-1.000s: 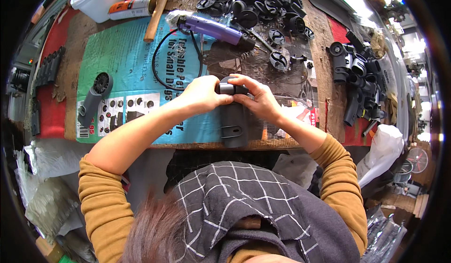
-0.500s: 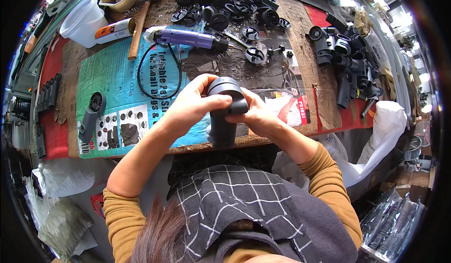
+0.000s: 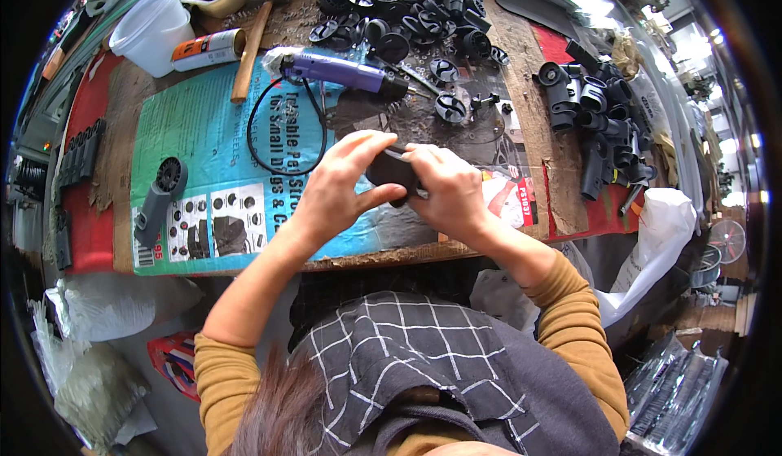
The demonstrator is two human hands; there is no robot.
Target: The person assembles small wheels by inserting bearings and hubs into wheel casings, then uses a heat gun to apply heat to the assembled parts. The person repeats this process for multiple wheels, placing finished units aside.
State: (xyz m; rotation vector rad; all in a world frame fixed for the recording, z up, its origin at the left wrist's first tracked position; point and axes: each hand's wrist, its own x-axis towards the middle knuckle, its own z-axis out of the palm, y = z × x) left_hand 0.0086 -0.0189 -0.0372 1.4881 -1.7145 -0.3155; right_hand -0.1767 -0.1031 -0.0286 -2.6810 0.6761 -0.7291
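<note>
Over the near middle of the worktable, a dark plastic wheel part [image 3: 389, 174] with a rounded face is held between both hands. My left hand [image 3: 336, 181] grips its left side, thumb across the lower front and fingers over the top. Around the right side closes my right hand [image 3: 446, 183], with its fingertips at the upper rim; much of the part is hidden behind the fingers. Beyond the hands lie a purple electric screwdriver [image 3: 336, 72] with a black cord and a round cap [image 3: 450, 107] with pale markings.
A pile of black wheel parts [image 3: 407, 16] covers the far middle. Grey tubular fittings [image 3: 595, 102] are heaped at right. A finished-looking wheel piece [image 3: 167, 181] lies at left. At far left stand a white tub [image 3: 153, 32], an orange can [image 3: 208, 49] and a wooden-handled hammer [image 3: 251, 57].
The part has been turned in my hands; its long lower stem no longer shows. My right hand has come up from beneath to grip its upper right side.
</note>
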